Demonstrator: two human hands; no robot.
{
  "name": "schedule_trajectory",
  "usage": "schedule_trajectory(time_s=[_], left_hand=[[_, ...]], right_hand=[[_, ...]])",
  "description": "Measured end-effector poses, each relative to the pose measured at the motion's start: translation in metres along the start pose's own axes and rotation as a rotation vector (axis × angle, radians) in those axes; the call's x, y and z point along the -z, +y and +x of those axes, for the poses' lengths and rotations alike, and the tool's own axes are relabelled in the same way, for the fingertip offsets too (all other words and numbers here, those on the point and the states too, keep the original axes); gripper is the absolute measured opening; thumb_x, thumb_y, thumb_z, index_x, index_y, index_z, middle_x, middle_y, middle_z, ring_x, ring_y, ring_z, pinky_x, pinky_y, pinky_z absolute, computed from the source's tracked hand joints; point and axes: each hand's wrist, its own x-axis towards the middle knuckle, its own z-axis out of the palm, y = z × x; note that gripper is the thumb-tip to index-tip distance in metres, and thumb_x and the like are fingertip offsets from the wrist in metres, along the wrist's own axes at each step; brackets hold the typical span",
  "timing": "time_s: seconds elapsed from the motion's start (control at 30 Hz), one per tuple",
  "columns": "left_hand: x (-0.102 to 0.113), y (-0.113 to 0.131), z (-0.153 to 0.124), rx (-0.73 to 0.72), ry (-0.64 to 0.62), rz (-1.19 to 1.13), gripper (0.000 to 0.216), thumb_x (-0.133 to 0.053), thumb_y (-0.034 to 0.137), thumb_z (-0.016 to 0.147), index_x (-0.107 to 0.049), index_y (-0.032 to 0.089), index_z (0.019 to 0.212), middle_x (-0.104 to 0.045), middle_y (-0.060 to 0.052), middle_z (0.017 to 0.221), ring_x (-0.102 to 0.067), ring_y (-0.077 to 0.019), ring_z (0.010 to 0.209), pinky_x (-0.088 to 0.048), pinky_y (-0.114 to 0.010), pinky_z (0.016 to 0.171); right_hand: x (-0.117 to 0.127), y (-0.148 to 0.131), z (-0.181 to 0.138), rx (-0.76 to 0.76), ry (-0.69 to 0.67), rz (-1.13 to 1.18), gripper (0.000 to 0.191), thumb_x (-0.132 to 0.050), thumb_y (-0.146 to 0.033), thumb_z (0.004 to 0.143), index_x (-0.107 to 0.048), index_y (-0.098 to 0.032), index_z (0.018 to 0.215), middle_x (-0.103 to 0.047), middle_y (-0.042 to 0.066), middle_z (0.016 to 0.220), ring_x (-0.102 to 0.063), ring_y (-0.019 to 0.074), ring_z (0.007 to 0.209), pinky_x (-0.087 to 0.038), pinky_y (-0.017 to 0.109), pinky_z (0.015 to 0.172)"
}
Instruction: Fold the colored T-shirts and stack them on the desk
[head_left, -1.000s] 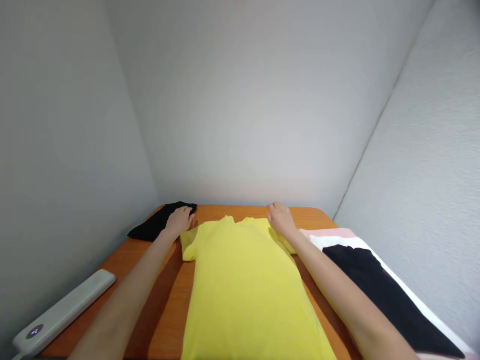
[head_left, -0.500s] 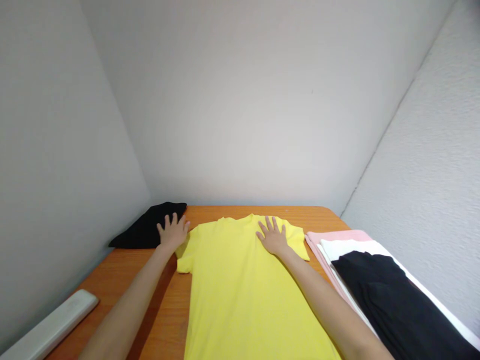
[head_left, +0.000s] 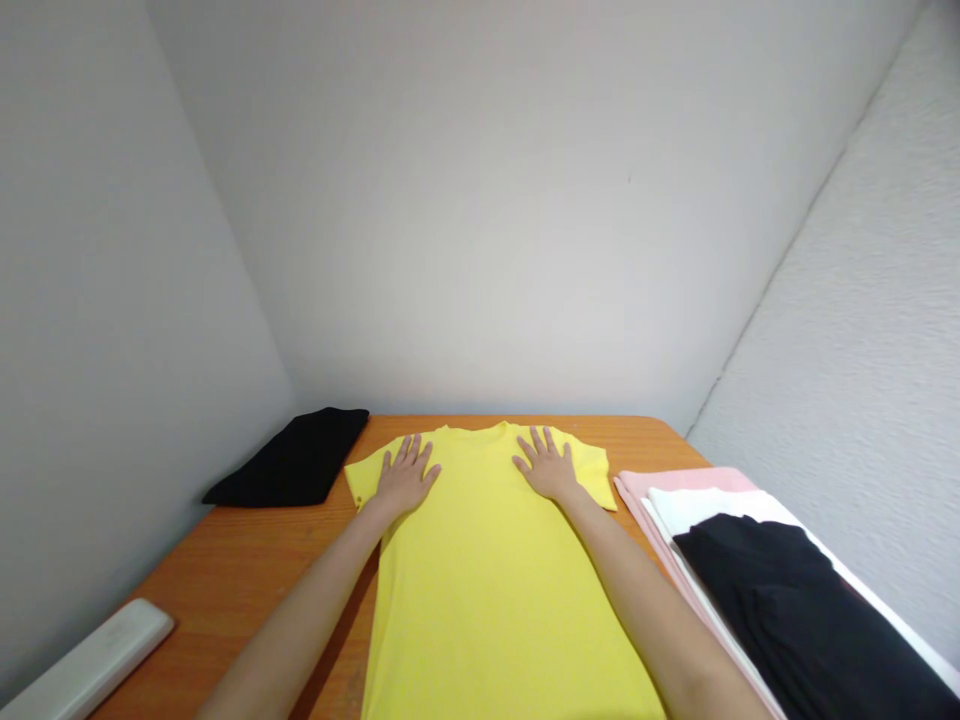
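Both hands, left hand point(head_left: 405, 478) and right hand point(head_left: 547, 468), lie flat with fingers spread apart on the yellow T-shirt point(head_left: 495, 580) covering the worktop point(head_left: 240, 560).

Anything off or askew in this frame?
Nothing stands out. The yellow shirt lies flat on the table, left hand and right hand spread on its shoulders. The black cloth is folded neatly. The stack at right is slightly staggered, pink and white edges showing.

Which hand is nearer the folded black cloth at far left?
Left. The left hand lies flat on the yellow shirt, just right of the folded black cloth; the right hand is farther right.
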Motion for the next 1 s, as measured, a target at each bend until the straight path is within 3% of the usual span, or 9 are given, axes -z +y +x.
schedule_trajectory(time_s=[0.23,0.5,0.7,0.87,1.0], left_hand=[[-0.007,-0.006,0.022,-0.031,0.031,0.01,0.066,-0.019,0.057,0.097,-0.026,0.024,0.153,-0.01,-0.004,0.162,-0.003,-0.0257,0.15,-0.014,-0.056,0.118],[-0.014,-0.015,0.031,-0.052,0.041,0.021,0.066,-0.018,0.059,0.097,-0.024,0.025,0.153,-0.008,-0.003,0.162,-0.004,-0.0252,0.15,-0.014,-0.055,0.118],[-0.016,-0.017,0.035,-0.058,0.045,0.032,0.066,-0.019,0.058,0.097,-0.023,0.025,0.154,-0.007,-0.003,0.162,-0.005,-0.0252,0.15,-0.014,-0.055,0.117],[-0.002,-0.006,0.033,-0.065,0.059,0.064,0.062,-0.023,0.051,0.097,-0.031,0.021,0.151,-0.017,-0.006,0.161,-0.009,-0.0259,0.15,-0.007,-0.054,0.119],[0.016,0.013,0.014,-0.12,0.111,0.077,0.062,-0.026,0.047,0.097,-0.029,0.019,0.152,-0.013,-0.005,0.162,-0.001,-0.0216,0.15,0.004,-0.045,0.121]], right_hand=[[-0.009,0.006,0.014,0.011,0.041,0.015,0.067,-0.011,-0.066,0.096,-0.021,-0.034,0.154,-0.002,-0.001,0.163,0.006,0.0274,0.148,-0.004,0.06,0.114],[-0.01,0.007,0.018,-0.095,0.057,0.004,0.074,-0.007,-0.068,0.094,-0.012,-0.027,0.156,-0.002,0.001,0.162,0.007,0.0269,0.148,0.001,0.06,0.115],[-0.015,0.008,0.019,-0.077,0.084,0.011,0.077,-0.008,-0.07,0.093,-0.015,-0.025,0.155,-0.001,0.002,0.162,0.006,0.0268,0.148,0.002,0.056,0.116],[-0.008,0.005,0.016,-0.03,0.143,0.001,0.075,-0.011,-0.066,0.096,-0.02,-0.021,0.155,-0.006,0.005,0.162,0.005,0.0254,0.148,0.005,0.051,0.117],[0.008,-0.006,-0.002,0.065,0.232,0.01,0.074,-0.013,-0.061,0.098,-0.019,-0.015,0.155,-0.005,0.008,0.162,0.005,0.0246,0.148,0.007,0.049,0.117]])
